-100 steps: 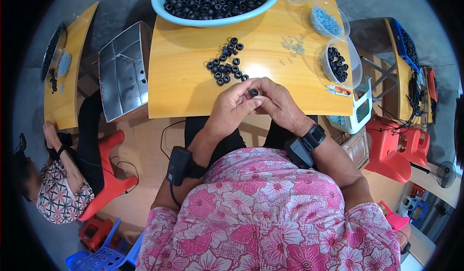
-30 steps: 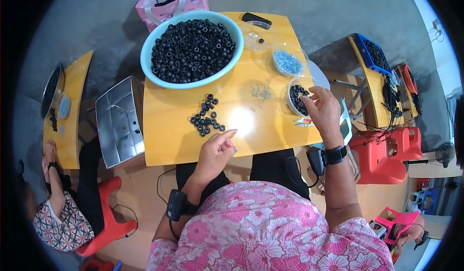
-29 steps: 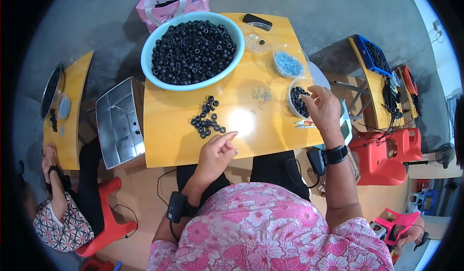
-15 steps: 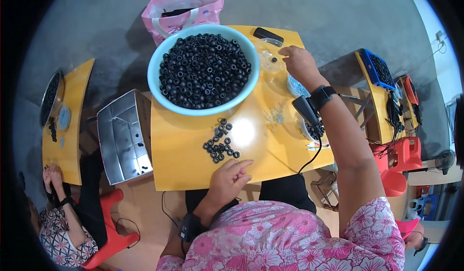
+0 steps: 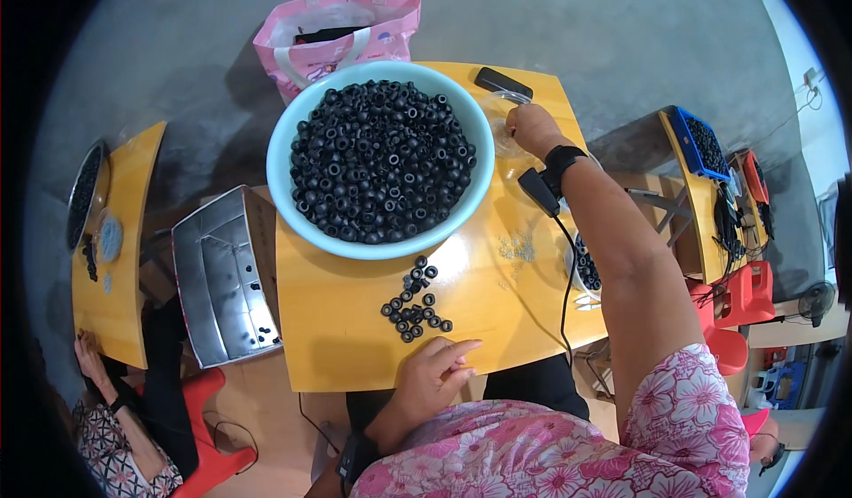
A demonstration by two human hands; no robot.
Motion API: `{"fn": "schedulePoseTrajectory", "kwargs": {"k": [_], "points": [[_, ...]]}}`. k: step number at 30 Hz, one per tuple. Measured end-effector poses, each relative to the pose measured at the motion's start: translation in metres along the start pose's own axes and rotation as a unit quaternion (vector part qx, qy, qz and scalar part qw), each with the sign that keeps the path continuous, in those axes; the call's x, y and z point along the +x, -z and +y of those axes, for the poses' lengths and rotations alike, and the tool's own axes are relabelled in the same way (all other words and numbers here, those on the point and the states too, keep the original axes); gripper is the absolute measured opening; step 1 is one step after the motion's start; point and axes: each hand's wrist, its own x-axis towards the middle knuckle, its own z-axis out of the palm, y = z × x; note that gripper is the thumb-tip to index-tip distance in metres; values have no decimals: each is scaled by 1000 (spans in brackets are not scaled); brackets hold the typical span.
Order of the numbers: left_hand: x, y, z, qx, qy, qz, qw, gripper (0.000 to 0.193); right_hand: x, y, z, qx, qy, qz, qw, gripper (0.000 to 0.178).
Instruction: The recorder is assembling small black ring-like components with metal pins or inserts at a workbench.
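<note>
My right hand (image 5: 535,130) is at a clear plastic container (image 5: 506,98) on the table's far right. Its fingers are drawn together and point down; whatever they pinch is hidden. My left hand (image 5: 433,381) rests at the near table edge, forefinger stretched out and the other fingers loosely bent, holding nothing visible. Just beyond it lies a loose group of small black rings (image 5: 414,312). A large light-blue basin (image 5: 277,187) heaped with similar black rings (image 5: 382,156) stands beyond these.
Small clear or silvery pieces (image 5: 516,247) are scattered on the yellow table (image 5: 342,329). A tub of black parts (image 5: 586,263) sits under my right forearm. Behind the basin are a pink bag (image 5: 390,32) and a black case (image 5: 502,82). A silver-lined box (image 5: 209,276) stands left; another person (image 5: 124,436) sits beyond.
My right hand has come down onto the clear container, where a black ring showed before, and its fingers have closed in. The view has shifted slightly; my left hand stays by the edge.
</note>
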Motion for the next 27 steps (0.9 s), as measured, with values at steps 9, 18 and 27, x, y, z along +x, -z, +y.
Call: {"fn": "schedulePoseTrajectory", "kwargs": {"k": [9, 18, 27], "points": [[3, 1, 0, -28, 4, 10, 1000, 38, -5, -1, -8, 11, -19, 46, 999, 15], [1, -3, 1, -22, 18, 20, 999, 36, -29, 35, -2, 130, 24, 58, 989, 23], [-7, -11, 1, -187, 48, 92, 977, 27, -207, 102, -59, 725, 56, -116, 676, 20]]}}
